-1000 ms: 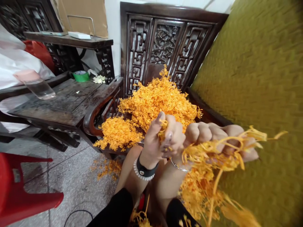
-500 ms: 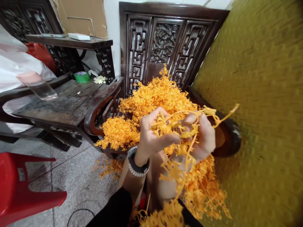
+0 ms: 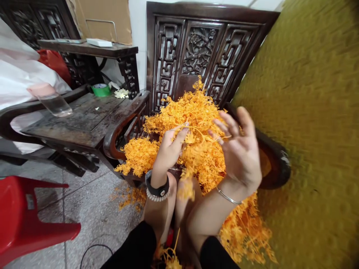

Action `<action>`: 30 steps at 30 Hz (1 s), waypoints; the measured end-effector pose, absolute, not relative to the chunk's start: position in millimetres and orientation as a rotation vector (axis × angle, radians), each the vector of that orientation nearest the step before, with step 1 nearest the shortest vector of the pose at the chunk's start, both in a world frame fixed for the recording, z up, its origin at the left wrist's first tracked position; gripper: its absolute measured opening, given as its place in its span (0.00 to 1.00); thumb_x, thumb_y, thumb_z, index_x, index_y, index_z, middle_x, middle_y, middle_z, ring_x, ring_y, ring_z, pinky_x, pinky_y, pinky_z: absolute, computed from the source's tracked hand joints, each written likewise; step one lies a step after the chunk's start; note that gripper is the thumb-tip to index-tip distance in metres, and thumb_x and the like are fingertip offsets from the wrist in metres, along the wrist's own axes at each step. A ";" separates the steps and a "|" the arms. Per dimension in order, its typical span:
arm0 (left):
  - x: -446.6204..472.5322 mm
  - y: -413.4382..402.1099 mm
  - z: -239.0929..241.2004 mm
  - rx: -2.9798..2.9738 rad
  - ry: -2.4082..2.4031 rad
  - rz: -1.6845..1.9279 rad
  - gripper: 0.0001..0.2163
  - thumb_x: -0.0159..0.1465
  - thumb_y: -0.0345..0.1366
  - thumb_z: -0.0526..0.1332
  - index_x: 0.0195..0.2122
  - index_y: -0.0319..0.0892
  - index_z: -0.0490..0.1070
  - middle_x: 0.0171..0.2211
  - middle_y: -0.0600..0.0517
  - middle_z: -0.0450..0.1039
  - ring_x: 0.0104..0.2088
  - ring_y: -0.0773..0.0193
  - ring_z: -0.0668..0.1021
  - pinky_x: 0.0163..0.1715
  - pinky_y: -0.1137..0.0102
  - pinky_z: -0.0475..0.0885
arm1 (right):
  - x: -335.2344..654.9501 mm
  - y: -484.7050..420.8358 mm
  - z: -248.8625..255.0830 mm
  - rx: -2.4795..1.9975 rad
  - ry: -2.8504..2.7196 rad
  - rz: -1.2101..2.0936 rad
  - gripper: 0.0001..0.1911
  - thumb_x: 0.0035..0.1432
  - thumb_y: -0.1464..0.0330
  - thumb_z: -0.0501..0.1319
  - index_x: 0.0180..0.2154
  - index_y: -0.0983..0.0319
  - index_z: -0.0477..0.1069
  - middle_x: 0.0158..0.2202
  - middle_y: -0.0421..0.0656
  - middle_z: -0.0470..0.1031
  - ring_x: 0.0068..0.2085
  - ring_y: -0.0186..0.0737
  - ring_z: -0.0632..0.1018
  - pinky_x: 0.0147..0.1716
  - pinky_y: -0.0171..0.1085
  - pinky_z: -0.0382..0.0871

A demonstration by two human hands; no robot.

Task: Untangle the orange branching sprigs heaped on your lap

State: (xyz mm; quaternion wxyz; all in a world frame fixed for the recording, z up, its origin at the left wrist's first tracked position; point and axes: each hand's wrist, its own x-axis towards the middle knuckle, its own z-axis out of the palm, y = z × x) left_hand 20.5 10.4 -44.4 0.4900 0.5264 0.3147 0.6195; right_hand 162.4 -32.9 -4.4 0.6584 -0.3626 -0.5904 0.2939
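A big heap of orange plastic flower sprigs [image 3: 193, 112] lies on the seat of a dark carved wooden chair [image 3: 196, 45]. My left hand [image 3: 169, 149], with a black band and bead bracelet at the wrist, pinches a thin orange sprig [image 3: 196, 130] between thumb and fingers. My right hand [image 3: 242, 153], with a thin bangle, is spread with fingers apart and the same tangle of sprigs rests against its palm. More sprigs [image 3: 246, 231] hang over my lap below the hands.
A dark wooden side table [image 3: 73, 123] at the left bears a glass jar [image 3: 54, 102] and green tape roll [image 3: 101, 89]. A red plastic stool [image 3: 30, 220] stands at lower left. An olive-yellow cushion [image 3: 314, 130] fills the right. Loose sprigs [image 3: 129, 196] lie on the tiled floor.
My right hand went from a fist on a bunch of sprigs at the right to an open hand near the heap. The bunch has moved onto the pile.
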 end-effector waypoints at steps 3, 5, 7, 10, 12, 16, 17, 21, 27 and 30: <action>17.5 23.9 -49.1 1.353 0.836 1.372 0.15 0.59 0.49 0.55 0.30 0.41 0.65 0.22 0.57 0.60 0.21 0.71 0.65 0.20 0.75 0.61 | 161.9 -37.7 2.1 -0.821 -1.248 0.330 0.23 0.54 0.61 0.57 0.53 0.49 0.62 0.58 0.40 0.63 0.60 0.45 0.64 0.58 0.52 0.56; 19.3 31.7 -53.6 1.393 0.895 1.281 0.15 0.60 0.48 0.54 0.27 0.41 0.63 0.20 0.58 0.56 0.21 0.71 0.64 0.19 0.75 0.59 | 156.1 -39.5 4.4 -1.027 -1.344 0.121 0.19 0.54 0.65 0.59 0.49 0.52 0.66 0.53 0.42 0.69 0.55 0.45 0.68 0.58 0.53 0.53; 22.4 37.5 -57.6 1.442 0.918 1.188 0.16 0.61 0.48 0.52 0.25 0.41 0.60 0.19 0.58 0.54 0.20 0.72 0.62 0.18 0.75 0.57 | 150.3 -35.5 1.7 -1.253 -1.579 0.018 0.17 0.52 0.66 0.61 0.46 0.52 0.70 0.47 0.42 0.73 0.51 0.46 0.70 0.58 0.57 0.46; 25.3 42.1 -60.3 1.509 0.862 1.067 0.17 0.61 0.48 0.51 0.22 0.41 0.57 0.18 0.58 0.53 0.17 0.73 0.59 0.16 0.75 0.54 | 147.1 -18.3 -11.4 -1.379 -1.846 0.047 0.17 0.53 0.64 0.60 0.46 0.49 0.69 0.47 0.39 0.74 0.53 0.47 0.69 0.58 0.62 0.24; 23.4 42.7 -59.9 1.530 0.805 1.014 0.18 0.61 0.49 0.52 0.21 0.41 0.58 0.18 0.58 0.53 0.16 0.74 0.58 0.15 0.75 0.54 | 149.5 -4.9 -21.3 -1.395 -1.849 0.115 0.13 0.56 0.62 0.57 0.44 0.50 0.70 0.45 0.38 0.75 0.51 0.45 0.70 0.56 0.61 0.18; 10.7 39.2 -56.4 1.565 0.634 0.916 0.18 0.61 0.51 0.52 0.26 0.40 0.63 0.18 0.58 0.56 0.16 0.75 0.59 0.14 0.76 0.53 | 159.0 6.7 -29.7 -1.404 -1.823 0.244 0.11 0.58 0.60 0.54 0.30 0.58 0.71 0.30 0.38 0.73 0.38 0.39 0.72 0.58 0.56 0.35; 7.5 37.7 -55.3 1.572 0.588 0.886 0.18 0.61 0.51 0.52 0.29 0.40 0.65 0.19 0.57 0.57 0.16 0.75 0.59 0.14 0.77 0.53 | 160.7 5.7 -29.0 -1.378 -1.845 0.286 0.12 0.58 0.60 0.54 0.29 0.59 0.70 0.27 0.38 0.71 0.35 0.38 0.71 0.55 0.54 0.43; 4.0 31.2 -50.3 1.588 0.546 0.941 0.19 0.63 0.52 0.48 0.30 0.41 0.63 0.20 0.57 0.58 0.17 0.74 0.60 0.16 0.76 0.56 | 159.6 -4.6 -21.9 -1.313 -1.904 0.338 0.13 0.60 0.60 0.51 0.29 0.59 0.68 0.26 0.37 0.68 0.31 0.34 0.67 0.43 0.43 0.53; 16.0 24.6 -41.7 1.839 0.963 1.344 0.19 0.65 0.50 0.46 0.23 0.41 0.57 0.18 0.57 0.56 0.20 0.70 0.62 0.22 0.71 0.54 | 144.2 -6.7 -18.9 -1.299 -1.823 0.424 0.11 0.58 0.60 0.55 0.29 0.60 0.65 0.26 0.37 0.64 0.29 0.31 0.63 0.35 0.37 0.54; 22.8 22.4 -38.2 1.741 0.975 1.596 0.18 0.65 0.47 0.47 0.23 0.41 0.56 0.18 0.57 0.54 0.20 0.72 0.60 0.22 0.70 0.52 | 132.6 -4.9 -18.0 -1.101 -1.672 0.734 0.14 0.58 0.61 0.55 0.24 0.62 0.61 0.21 0.35 0.55 0.24 0.28 0.57 0.25 0.33 0.52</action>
